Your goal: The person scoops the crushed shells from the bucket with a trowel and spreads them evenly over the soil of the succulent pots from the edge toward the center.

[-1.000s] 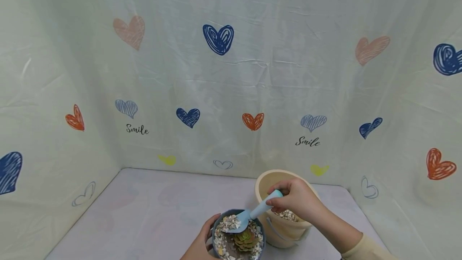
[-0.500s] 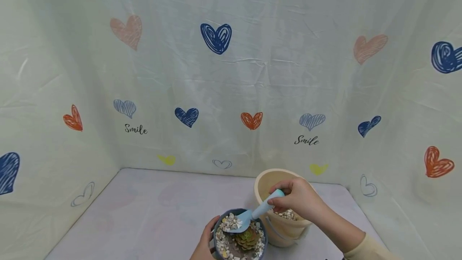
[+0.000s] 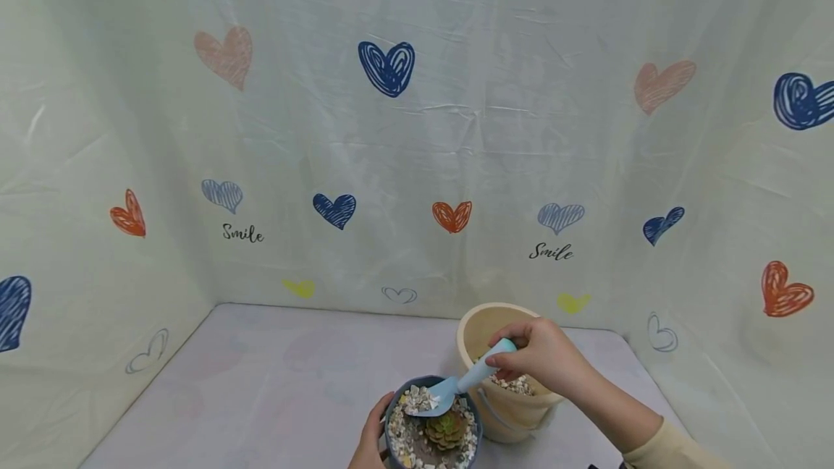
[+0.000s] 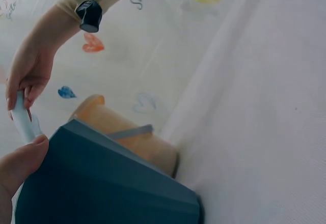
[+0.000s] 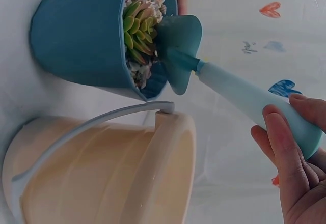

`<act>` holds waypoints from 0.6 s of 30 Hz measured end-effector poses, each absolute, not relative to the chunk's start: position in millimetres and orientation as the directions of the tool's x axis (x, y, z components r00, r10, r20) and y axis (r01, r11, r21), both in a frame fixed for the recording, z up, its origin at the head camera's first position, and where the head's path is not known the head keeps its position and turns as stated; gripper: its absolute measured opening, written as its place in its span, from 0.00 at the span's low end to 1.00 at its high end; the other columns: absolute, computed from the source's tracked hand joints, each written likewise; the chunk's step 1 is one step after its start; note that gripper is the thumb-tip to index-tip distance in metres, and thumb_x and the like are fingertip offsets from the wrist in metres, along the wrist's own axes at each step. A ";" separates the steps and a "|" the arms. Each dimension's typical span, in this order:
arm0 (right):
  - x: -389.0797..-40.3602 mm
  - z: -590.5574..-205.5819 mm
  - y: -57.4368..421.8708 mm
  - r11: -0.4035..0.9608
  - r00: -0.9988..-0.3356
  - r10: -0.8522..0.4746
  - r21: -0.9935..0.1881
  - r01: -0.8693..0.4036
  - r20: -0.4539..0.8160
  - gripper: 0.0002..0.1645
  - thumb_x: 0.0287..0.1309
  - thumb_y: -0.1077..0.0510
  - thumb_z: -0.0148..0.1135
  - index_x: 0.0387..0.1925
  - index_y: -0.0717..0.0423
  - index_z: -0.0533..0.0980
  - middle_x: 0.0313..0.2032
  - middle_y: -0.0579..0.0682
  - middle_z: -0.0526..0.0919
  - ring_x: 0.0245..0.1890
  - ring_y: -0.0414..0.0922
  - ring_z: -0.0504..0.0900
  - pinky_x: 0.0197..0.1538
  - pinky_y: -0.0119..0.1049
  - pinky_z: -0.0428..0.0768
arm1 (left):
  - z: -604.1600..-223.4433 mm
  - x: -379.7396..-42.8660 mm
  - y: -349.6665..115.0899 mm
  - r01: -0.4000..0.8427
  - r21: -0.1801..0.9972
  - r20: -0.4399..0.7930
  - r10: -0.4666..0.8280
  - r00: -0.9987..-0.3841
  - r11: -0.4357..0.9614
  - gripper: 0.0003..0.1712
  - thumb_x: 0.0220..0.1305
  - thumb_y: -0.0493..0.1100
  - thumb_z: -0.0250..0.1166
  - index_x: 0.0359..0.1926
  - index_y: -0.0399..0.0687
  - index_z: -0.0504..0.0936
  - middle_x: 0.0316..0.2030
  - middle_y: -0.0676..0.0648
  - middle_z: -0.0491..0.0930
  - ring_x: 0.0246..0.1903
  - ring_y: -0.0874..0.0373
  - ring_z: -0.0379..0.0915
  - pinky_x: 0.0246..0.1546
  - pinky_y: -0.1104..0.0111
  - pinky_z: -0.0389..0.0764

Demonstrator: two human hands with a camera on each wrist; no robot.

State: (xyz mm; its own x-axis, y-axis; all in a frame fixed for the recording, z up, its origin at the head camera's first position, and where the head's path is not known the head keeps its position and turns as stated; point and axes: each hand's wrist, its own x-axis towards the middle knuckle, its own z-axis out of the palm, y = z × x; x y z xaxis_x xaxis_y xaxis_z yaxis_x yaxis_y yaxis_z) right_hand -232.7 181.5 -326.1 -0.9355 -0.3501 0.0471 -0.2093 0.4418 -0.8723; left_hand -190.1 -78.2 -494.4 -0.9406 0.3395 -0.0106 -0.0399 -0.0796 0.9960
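The fingers of the right hand [image 3: 544, 359] are clamping a blue hand trowel [image 3: 478, 374]. Left of them, its blade is reaching over gravel [image 3: 415, 399] inside a blue flowerpot [image 5: 81, 35], a succulent [image 3: 446, 431] sitting close beside. The left hand [image 3: 373, 434] is clasping the flowerpot's side. Below the right fingers, a cream bucket [image 5: 97, 175] is standing on the desk [image 3: 293, 368].

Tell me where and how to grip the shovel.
Best, I'd judge, by the shovel handle, from the right and above, as the right hand holds it: it is thick and slants up from the blue pot, while the wide blade is at the pot's mouth beside the succulent.
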 end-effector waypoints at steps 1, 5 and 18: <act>-232.8 -326.1 181.8 0.442 -0.936 -0.350 -0.872 -0.209 0.046 0.18 0.41 0.57 0.71 0.32 0.65 0.79 0.24 0.54 0.82 0.22 0.51 0.82 0.25 0.39 0.81 | -495.2 -190.2 -78.4 -0.044 0.996 -0.016 0.337 -0.941 -0.077 0.60 0.48 0.50 0.68 0.66 0.30 0.36 0.61 0.24 0.39 0.58 0.25 0.41 0.47 0.38 0.63; -232.6 -326.2 182.8 0.443 -0.938 -0.344 -0.874 -0.199 0.039 0.18 0.41 0.57 0.71 0.32 0.66 0.79 0.23 0.55 0.82 0.22 0.53 0.82 0.25 0.40 0.81 | -495.8 -189.0 -79.6 -0.065 0.996 -0.044 0.321 -0.946 -0.056 0.59 0.48 0.50 0.68 0.65 0.29 0.37 0.61 0.23 0.39 0.57 0.26 0.45 0.46 0.37 0.63; -234.5 -329.4 186.3 0.436 -0.941 -0.337 -0.880 -0.187 0.033 0.19 0.41 0.56 0.71 0.33 0.66 0.78 0.24 0.55 0.82 0.22 0.49 0.82 0.26 0.40 0.81 | -494.2 -187.0 -84.1 -0.121 0.991 -0.099 0.295 -0.950 -0.059 0.55 0.48 0.44 0.67 0.64 0.27 0.40 0.60 0.22 0.42 0.56 0.28 0.50 0.45 0.38 0.65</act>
